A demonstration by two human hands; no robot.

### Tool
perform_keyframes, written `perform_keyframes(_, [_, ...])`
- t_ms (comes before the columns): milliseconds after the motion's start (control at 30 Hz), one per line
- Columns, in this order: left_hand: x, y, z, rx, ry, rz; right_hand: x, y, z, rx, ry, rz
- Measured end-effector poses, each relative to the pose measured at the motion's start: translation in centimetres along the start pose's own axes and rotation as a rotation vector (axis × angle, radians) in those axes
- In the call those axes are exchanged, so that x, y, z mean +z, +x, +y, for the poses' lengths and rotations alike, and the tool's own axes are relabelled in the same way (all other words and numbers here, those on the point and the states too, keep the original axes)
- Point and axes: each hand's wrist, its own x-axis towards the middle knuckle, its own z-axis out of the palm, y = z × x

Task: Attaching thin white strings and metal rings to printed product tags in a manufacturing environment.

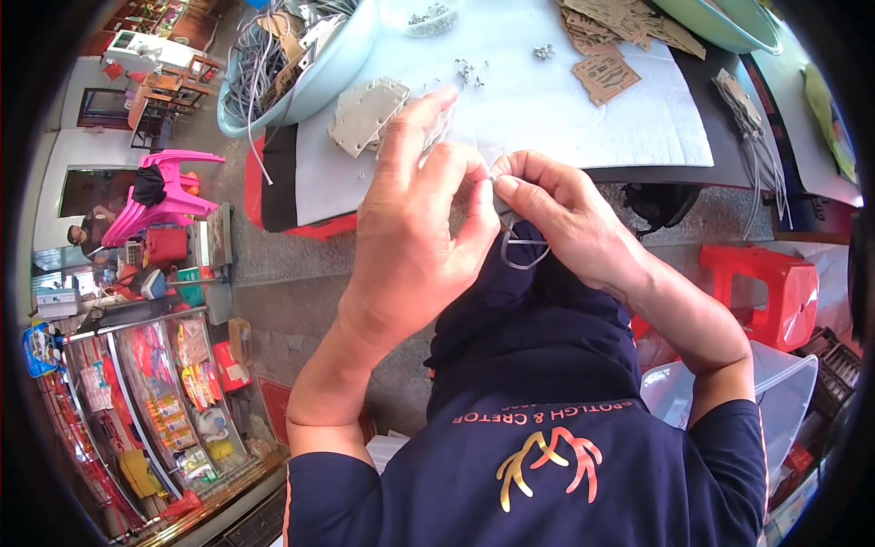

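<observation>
The table, covered by a white sheet, is the landmark here; it fills the upper middle of the view, and everything else is placed against it. On its far left corner stands a pale blue basin stuffed with grey cables. A 2nd basin, green, sits at the table's far right edge. Between the 2 basins, toward the far side, lies a heap of brown card tags. Near the table's left front, just right of the blue basin, lies a stack of beige plastic plates. A few small metal screws are scattered on the sheet beyond that stack. Off the table's right front corner stands a red plastic stool, and off its left side a pink plastic chair.

Both hands meet just in front of the table's near edge, above the person's dark blue clothing. The left hand has its fingers curled, thumb and forefinger pinched together at the meeting point; what exactly the grip pinches is too small to tell. The right hand is clenched likewise, its fingertips pressed against the left's, grasping the upper end of a thin grey cable loop. The loop hangs just below the fingertips, in front of the table's near edge.
</observation>
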Motion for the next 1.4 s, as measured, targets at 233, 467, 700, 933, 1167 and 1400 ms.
perform_keyframes(233, [-0.6,0.7,0.4,-0.024,0.183,-0.1,0.4,0.1,0.9,-0.024,0.098,0.092])
perform_keyframes(467, [0.0,1.1,0.7,0.064,0.289,-0.016,1.6,0.2,0.2,-0.179,0.015,0.268])
perform_keyframes(700, [0.5,1.1,0.8,0.035,0.349,0.049,2.6,0.2,-1.1,-0.167,-0.026,0.298])
perform_keyframes(933, [0.6,1.9,0.9,0.071,0.299,0.084,2.8,0.4,-1.3,-0.331,-0.215,0.375])
perform_keyframes(1167, [0.7,2.4,-0.3,0.138,0.232,0.079,1.6,0.4,-1.4,-0.252,-0.102,0.238])
perform_keyframes(1400, [0.4,2.6,-0.7,0.138,0.06,0.004,0.0,0.4,-2.4,-0.379,-0.512,0.201])
